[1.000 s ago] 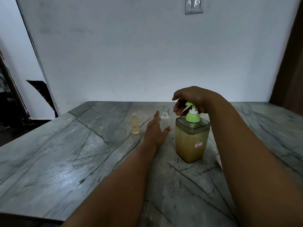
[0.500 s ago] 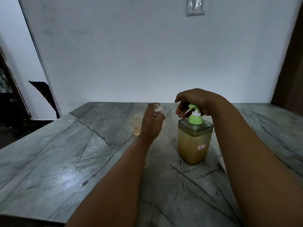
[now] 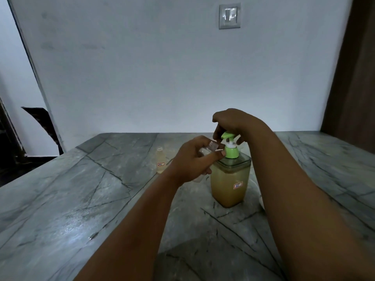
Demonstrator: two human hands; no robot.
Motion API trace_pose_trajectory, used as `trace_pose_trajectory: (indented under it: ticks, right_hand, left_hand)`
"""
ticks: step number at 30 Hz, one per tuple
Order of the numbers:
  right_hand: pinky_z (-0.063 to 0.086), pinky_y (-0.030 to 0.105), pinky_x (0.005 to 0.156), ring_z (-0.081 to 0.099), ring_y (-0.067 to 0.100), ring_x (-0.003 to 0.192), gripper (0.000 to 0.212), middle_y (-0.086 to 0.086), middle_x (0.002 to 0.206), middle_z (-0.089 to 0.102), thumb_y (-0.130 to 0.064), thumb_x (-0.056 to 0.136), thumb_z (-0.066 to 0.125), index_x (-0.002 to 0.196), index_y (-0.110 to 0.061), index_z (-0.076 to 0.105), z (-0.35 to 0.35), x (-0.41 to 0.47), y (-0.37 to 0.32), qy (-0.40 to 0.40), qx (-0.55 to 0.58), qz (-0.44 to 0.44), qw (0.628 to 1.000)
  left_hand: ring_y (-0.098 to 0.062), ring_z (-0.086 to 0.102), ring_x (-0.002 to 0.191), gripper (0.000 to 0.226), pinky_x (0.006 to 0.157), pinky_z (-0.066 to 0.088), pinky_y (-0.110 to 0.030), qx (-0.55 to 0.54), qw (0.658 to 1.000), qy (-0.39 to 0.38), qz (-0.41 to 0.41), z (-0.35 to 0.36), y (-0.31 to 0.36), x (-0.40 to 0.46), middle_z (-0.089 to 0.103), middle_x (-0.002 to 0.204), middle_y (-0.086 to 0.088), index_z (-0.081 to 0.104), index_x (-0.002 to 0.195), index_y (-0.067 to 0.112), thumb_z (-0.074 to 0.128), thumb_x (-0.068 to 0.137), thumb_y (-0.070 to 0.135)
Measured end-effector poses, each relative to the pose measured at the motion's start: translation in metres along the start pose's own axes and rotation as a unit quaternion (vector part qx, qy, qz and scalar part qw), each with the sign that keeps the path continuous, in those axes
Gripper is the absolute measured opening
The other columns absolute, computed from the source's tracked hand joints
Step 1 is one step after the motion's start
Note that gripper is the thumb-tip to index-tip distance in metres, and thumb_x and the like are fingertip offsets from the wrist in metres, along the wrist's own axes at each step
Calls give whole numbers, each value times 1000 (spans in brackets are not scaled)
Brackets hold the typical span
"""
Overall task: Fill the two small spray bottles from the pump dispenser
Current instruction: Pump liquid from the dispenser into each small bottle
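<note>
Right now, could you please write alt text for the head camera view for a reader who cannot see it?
A left hand holds a small clear bottle up beside the green pump of a square dispenser of yellowish liquid, while the right hand rests on the pump head. A second small bottle, holding yellowish liquid, stands uncapped on the grey stone table.

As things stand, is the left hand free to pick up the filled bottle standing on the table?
Probably not: the left hand already grips the clear bottle, though the path to the filled bottle looks open.

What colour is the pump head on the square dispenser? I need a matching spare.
Light green pump head with a white stem, clearest in the head view.
</note>
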State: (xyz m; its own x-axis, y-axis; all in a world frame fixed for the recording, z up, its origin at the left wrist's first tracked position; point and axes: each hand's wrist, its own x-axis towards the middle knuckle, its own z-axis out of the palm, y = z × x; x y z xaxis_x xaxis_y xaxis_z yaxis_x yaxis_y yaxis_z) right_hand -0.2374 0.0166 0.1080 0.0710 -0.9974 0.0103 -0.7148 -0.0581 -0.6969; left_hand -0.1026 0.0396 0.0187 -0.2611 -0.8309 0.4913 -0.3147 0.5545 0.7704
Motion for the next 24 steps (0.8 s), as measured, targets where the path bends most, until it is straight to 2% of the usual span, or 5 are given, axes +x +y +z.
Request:
trace_pose_trajectory:
  ticks: [4, 8, 13, 20, 24]
  right_hand:
    - [39, 26, 55, 48, 26, 63, 42, 21, 97, 65, -19, 95, 35, 117, 9, 58, 4, -1, -3, -9, -48, 3, 999]
    - [37, 27, 56, 45, 24, 62, 22, 7, 73, 42, -15, 97, 38, 87, -3, 54, 6, -7, -6, -36, -90, 1, 995]
    - [27, 23, 49, 29, 20, 48, 15, 7, 63, 33, -10, 96, 38, 95, -7, 53, 6, -9, -4, -53, -119, -9, 991]
    - [29, 22, 48, 31, 19, 50, 27, 11, 65, 36, 2, 90, 39, 64, -8, 39, 16, 1, -3, -47, -165, 2, 985]
    - [29, 24, 52, 32, 20, 53, 18, 21, 80, 55, -3, 89, 39, 84, 5, 55, 14, -2, -2, -57, -146, 14, 988]
  left_hand:
    - [-24, 64, 55, 19, 54, 55, -36, -3, 1000, 4, -17, 2, 1, 0, 68, 81, -8, 69, 99, 6, 69, 86, 21]
    - [-18, 63, 52, 17, 54, 55, -31, 3, 999, -8, -46, 4, 1, 0, 69, 78, -17, 68, 98, 5, 65, 85, 17]
    - [-15, 63, 50, 14, 53, 55, -31, -8, 998, -6, -59, 7, 6, 0, 68, 76, -12, 68, 95, 6, 64, 86, 16]
    - [-20, 65, 51, 13, 54, 55, -32, -8, 997, 3, -71, 10, 7, 0, 69, 79, -14, 68, 90, 8, 66, 85, 20]
    - [-20, 65, 51, 17, 54, 55, -32, -4, 998, 4, -69, 10, 7, 1, 70, 82, -16, 68, 92, 4, 64, 86, 20]
